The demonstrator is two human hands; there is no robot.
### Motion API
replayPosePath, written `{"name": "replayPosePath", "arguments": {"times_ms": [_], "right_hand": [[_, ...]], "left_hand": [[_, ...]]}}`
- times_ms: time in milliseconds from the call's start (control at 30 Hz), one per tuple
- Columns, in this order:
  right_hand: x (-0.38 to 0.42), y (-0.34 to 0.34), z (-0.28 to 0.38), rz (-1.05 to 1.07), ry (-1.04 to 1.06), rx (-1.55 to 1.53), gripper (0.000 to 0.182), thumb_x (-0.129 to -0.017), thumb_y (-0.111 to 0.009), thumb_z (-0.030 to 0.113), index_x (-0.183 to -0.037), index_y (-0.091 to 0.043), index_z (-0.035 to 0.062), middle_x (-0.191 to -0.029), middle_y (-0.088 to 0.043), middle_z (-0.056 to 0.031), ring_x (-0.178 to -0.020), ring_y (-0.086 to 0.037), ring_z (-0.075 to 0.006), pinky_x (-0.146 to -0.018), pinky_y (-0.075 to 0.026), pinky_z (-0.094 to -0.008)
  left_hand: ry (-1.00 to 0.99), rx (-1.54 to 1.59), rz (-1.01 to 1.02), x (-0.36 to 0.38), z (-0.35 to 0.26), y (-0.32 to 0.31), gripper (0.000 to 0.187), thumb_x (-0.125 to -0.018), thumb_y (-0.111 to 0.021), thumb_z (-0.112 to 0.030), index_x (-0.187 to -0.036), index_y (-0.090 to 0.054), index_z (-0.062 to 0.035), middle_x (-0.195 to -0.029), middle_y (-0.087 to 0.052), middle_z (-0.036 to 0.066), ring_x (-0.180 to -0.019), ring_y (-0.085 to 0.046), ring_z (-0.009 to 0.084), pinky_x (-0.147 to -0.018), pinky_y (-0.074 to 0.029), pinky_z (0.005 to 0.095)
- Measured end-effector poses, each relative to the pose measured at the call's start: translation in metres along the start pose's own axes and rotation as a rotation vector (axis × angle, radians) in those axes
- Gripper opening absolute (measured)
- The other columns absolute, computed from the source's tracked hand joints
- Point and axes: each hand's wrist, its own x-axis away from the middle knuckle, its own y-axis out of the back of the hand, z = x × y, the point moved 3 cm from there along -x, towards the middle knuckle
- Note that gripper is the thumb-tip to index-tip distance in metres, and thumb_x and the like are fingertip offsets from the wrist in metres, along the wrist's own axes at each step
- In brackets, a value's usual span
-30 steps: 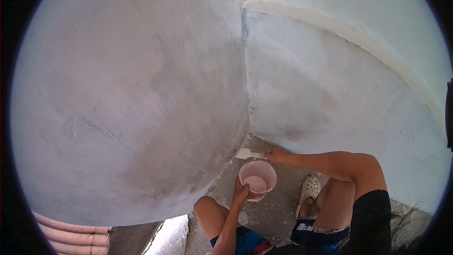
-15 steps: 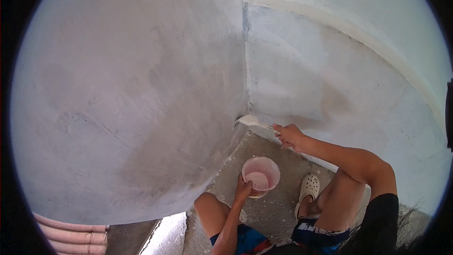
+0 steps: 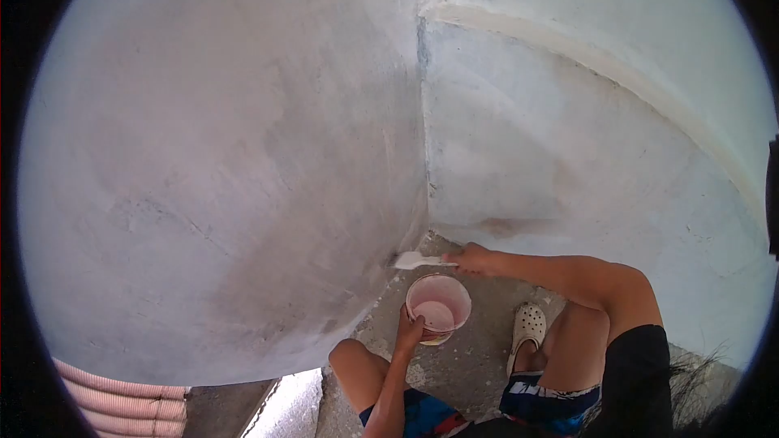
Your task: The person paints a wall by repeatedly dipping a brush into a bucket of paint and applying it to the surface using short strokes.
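I am crouched in a corner between two pale plastered walls. My right hand grips the handle of a white paintbrush, whose bristles touch the foot of the left wall near the corner. My left hand holds the rim of a small pink bucket with pale paint in it, just below the brush. The bucket rests on or just above the concrete floor.
The right wall meets the left one at a vertical corner above the brush. My foot in a white clog stands right of the bucket. Ribbed pinkish hoses lie at the lower left.
My right hand brought the brush from above the bucket up to the corner's base, then down and left to the foot of the left wall. The bucket stayed in my left hand.
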Motion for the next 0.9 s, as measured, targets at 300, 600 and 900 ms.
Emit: {"name": "replayPosePath", "arguments": {"times_ms": [300, 600, 900], "right_hand": [[-0.016, 0.024, -0.013, -0.374, 0.161, 0.100, 0.051, -0.088, -0.061, 0.047, -0.072, -0.068, -0.0007, -0.075, -0.066, -0.0163, -0.063, -0.062, -0.0241, -0.061, -0.048, -0.0375], [-0.017, 0.040, -0.019, -0.536, 0.066, 0.029, 0.053, -0.087, -0.061, 0.047, -0.068, -0.066, -0.0027, -0.068, -0.066, -0.0169, -0.065, -0.064, -0.0266, -0.068, -0.049, -0.0413], [-0.010, 0.011, -0.002, -0.321, 0.166, -0.013, 0.048, -0.089, -0.062, 0.043, -0.072, -0.061, -0.0023, -0.062, -0.056, -0.0076, -0.044, -0.044, -0.0149, -0.040, -0.037, -0.0323]], "left_hand": [[-0.029, 0.028, 0.016, -0.005, -0.004, -0.006, 0.061, -0.088, -0.043, -0.004, -0.142, -0.016, -0.0122, -0.123, -0.047, 0.023, -0.079, -0.068, 0.0352, -0.062, -0.062, 0.0424], [-0.054, 0.024, 0.027, -0.008, 0.004, 0.001, 0.060, -0.088, -0.043, -0.003, -0.142, -0.017, -0.0114, -0.122, -0.048, 0.022, -0.080, -0.068, 0.0343, -0.061, -0.063, 0.0395], [-0.044, 0.022, 0.045, -0.009, 0.006, 0.007, 0.055, -0.092, -0.041, -0.005, -0.142, -0.017, -0.0118, -0.124, -0.046, 0.021, -0.082, -0.068, 0.0351, -0.065, -0.063, 0.0421]]}}
